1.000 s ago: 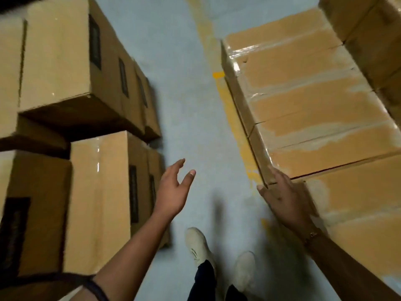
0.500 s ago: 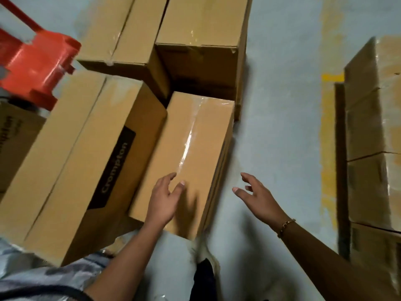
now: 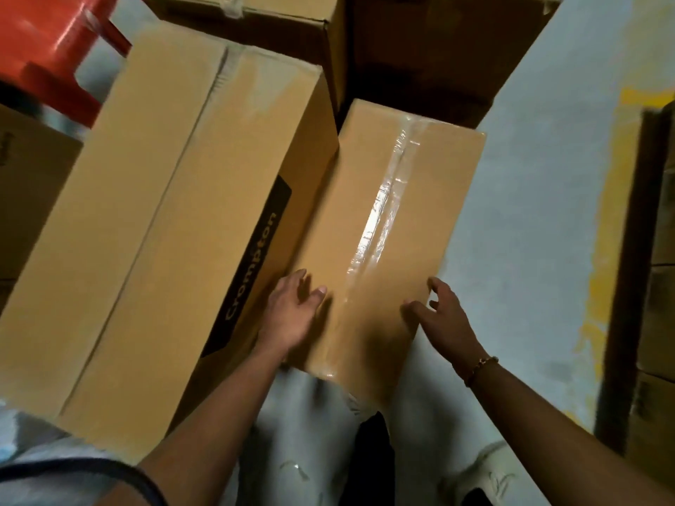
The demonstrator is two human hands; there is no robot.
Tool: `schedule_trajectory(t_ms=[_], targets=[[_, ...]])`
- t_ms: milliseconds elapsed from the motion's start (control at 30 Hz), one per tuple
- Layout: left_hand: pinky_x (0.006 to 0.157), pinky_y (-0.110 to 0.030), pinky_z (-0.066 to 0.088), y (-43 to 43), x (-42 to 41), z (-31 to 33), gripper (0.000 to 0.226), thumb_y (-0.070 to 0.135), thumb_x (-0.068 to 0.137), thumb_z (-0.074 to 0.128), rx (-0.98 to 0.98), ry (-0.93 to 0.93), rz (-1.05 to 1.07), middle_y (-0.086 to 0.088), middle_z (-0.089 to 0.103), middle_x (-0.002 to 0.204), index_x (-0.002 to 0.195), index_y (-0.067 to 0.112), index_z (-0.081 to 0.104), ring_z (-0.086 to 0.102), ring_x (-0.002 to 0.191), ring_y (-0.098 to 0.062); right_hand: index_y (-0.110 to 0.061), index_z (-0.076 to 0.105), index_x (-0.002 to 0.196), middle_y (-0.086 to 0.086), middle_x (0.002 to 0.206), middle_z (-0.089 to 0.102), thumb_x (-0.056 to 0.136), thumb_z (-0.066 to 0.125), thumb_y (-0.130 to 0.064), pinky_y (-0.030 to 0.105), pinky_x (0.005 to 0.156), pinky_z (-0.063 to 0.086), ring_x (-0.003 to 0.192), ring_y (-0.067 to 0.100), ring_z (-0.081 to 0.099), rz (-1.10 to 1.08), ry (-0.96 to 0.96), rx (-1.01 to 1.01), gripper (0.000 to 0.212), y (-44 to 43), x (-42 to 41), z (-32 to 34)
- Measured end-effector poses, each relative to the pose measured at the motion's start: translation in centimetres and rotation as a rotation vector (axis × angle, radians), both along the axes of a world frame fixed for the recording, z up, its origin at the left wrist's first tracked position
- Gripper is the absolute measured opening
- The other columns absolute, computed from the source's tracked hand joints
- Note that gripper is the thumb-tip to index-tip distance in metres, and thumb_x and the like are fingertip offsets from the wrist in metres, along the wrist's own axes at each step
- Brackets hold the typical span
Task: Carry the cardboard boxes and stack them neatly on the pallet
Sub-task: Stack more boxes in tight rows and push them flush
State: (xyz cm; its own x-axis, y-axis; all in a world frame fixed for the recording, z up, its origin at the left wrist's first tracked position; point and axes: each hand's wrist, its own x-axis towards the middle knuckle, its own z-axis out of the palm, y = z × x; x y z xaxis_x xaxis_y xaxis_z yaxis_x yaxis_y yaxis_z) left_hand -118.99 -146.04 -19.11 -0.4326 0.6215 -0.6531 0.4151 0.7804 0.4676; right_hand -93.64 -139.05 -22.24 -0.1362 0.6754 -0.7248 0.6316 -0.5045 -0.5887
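Head view: at the far left a red object (image 3: 54,49) is seen, blurred and cut by the frame edge, so what it is cannot be told. Nearer, at the left edge, part of a plain carton (image 3: 33,177) is visible. Just right of these a large cardboard box (image 3: 164,213) is set on a slant. A black label strip (image 3: 252,264) printed "Crompton" runs along its right side face. Behind it, at the far edge, two more brown cartons (image 3: 274,27) are stood side by side.

Touching the labelled side, the taped box (image 3: 420,199) is found in the middle of the scene, narrower, with its top lower than its neighbour's. A band of clear tape (image 3: 380,220) is run along the length of its top.

The left hand (image 3: 292,315) is laid on the near left part of that top, fingers straight and slightly apart, thumb pointed toward the tape. The right hand (image 3: 442,319) is placed at the near right edge of the same box, fingers spread and a little bent, thumb over the top. No closed grasp is shown. A bracelet (image 3: 478,368) is worn on the right wrist.

Further right, grey floor (image 3: 529,213) is crossed by a worn yellow line (image 3: 613,213). At the right edge stacked boxes (image 3: 657,323) are partly seen. At the near edge a pale shoe (image 3: 475,480) is visible.
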Motion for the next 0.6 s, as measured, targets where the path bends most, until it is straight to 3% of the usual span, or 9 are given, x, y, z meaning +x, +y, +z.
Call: schedule_trajectory(t_ms=[200, 300, 433, 600], targets=[[0.122, -0.041, 0.029, -0.2, -1.1, -1.5, 0.069, 0.049, 0.1, 0.058, -0.019, -0.035, 0.004, -0.004, 0.031, 0.165, 0.159, 0.022, 0.036, 0.032, 0.15, -0.026, -0.025, 0.027, 0.157, 0.003, 0.157, 0.041, 0.086, 0.069, -0.048, 0.049, 0.114, 0.041, 0.139, 0.028, 0.046, -0.246, -0.006, -0.056, 0.085, 0.5, -1.6, -0.9], [0.125, -0.042, 0.023, -0.3, -1.3, -2.2, 0.078, 0.052, 0.099, 0.058, -0.06, -0.005, -0.05, -0.005, 0.021, 0.169, 0.163, 0.021, 0.025, 0.024, 0.154, -0.025, -0.022, 0.031, 0.153, 0.004, 0.15, 0.048, 0.094, 0.067, -0.038, 0.046, 0.11, 0.046, 0.132, 0.028, 0.051, -0.295, 0.018, -0.123, 0.07, -0.2, -2.0, -1.9], [0.125, -0.046, 0.018, -0.3, -0.8, -2.8, 0.085, 0.058, 0.098, 0.055, -0.089, 0.11, -0.164, -0.005, 0.012, 0.171, 0.164, 0.021, 0.016, 0.014, 0.156, -0.029, -0.029, 0.044, 0.13, 0.001, 0.127, 0.06, 0.095, 0.064, -0.031, 0.04, 0.091, 0.054, 0.108, 0.02, 0.062, -0.323, 0.032, -0.139, 0.04, -0.6, -2.5, -2.7], [0.122, -0.047, 0.018, 0.1, 0.1, -3.3, 0.086, 0.057, 0.097, 0.057, -0.065, 0.183, -0.133, -0.009, 0.015, 0.169, 0.164, 0.02, 0.018, 0.017, 0.152, -0.032, -0.029, 0.045, 0.132, -0.004, 0.12, 0.061, 0.096, 0.063, -0.032, 0.033, 0.082, 0.051, 0.106, 0.019, 0.062, -0.333, 0.033, -0.143, 0.04, -0.4, -2.4, -3.6]])
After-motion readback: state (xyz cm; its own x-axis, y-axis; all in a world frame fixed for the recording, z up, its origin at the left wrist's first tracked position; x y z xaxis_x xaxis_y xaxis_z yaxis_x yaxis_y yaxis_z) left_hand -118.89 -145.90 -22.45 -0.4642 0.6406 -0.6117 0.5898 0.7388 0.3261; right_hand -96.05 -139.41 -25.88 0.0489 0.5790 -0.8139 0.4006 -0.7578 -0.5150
